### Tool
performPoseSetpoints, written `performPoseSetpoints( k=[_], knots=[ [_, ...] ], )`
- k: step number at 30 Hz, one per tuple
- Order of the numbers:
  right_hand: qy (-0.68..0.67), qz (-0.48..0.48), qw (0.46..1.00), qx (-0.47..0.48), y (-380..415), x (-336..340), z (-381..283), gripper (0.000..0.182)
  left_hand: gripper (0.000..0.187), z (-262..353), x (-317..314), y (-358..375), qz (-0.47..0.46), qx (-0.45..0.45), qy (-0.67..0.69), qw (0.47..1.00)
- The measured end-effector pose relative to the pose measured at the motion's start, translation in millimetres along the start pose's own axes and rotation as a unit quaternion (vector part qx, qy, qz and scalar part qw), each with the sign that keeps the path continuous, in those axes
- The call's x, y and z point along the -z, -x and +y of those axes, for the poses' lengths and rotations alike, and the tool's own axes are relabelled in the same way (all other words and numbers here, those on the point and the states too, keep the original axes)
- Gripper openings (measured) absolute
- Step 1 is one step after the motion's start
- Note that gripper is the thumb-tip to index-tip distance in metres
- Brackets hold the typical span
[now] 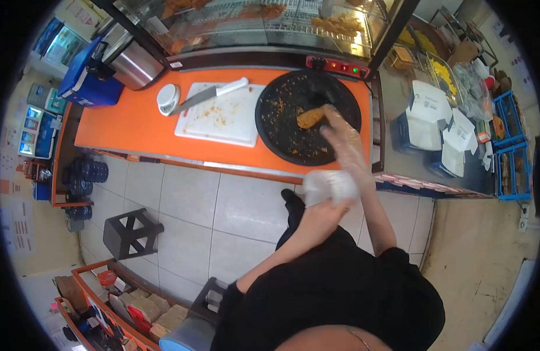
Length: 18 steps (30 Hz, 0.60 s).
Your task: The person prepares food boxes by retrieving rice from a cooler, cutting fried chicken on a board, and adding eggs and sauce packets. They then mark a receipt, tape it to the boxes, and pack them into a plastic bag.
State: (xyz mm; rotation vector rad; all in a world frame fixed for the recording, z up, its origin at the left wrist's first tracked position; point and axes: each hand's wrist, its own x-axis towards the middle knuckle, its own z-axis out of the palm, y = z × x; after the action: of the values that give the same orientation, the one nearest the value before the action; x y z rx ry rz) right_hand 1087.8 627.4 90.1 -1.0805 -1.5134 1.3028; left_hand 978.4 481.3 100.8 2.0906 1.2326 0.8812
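Note:
My right hand [343, 138], in a clear plastic glove, reaches over a round black tray [281, 140] on the orange counter. Its fingers close on the edge of a golden piece of fried chicken [309, 119]. Loose crumbs are scattered over the tray around it. Lower down, near my body and in front of the counter edge, my left hand [324, 221] grips a white container [330, 186]; motion blurs it and its contents cannot be made out.
Left of the tray, a knife [208, 97] rests across a crumb-covered white cutting board [217, 126], beside a small white round device [167, 96]. A glass display case [270, 44] stands behind. Open takeaway boxes [425, 123] sit on the right counter. A dark stool [131, 233] is on the floor.

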Motion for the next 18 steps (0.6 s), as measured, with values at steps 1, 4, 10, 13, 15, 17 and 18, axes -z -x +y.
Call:
performPoseSetpoints(
  k=[1, 4, 10, 13, 15, 17, 18],
  knots=[
    [0.305, 0.053, 0.949, 0.053, -11, -7, -1, 0.051, 0.028, -14, 9, 5, 0.007, 0.046, 0.003, 0.999],
    [0.614, -0.067, 0.746, 0.25, -64, 8, 53, 0.048, 0.028, -39, 51, 14, 0.062, 0.182, 0.045, 0.98],
    [0.543, -0.252, 0.776, 0.2, -112, 15, 79, 0.051, 0.02, -85, 108, 3, 0.157, 0.274, 0.07, 0.946],
    [0.329, -0.146, 0.929, 0.09, -111, 23, 58, 0.056, 0.018, -97, 120, -27, 0.182, 0.277, 0.086, 0.94],
    [0.282, -0.047, 0.951, 0.116, -125, 39, 42, 0.053, 0.018, -108, 124, -51, 0.179, 0.258, 0.085, 0.946],
    [0.159, 0.097, 0.978, 0.089, -140, 60, 21, 0.049, 0.018, -118, 127, -71, 0.131, 0.263, 0.102, 0.95],
    [0.084, 0.148, 0.985, 0.037, -155, 75, 6, 0.047, 0.018, -122, 128, -81, 0.127, 0.263, 0.101, 0.951]
  ],
)
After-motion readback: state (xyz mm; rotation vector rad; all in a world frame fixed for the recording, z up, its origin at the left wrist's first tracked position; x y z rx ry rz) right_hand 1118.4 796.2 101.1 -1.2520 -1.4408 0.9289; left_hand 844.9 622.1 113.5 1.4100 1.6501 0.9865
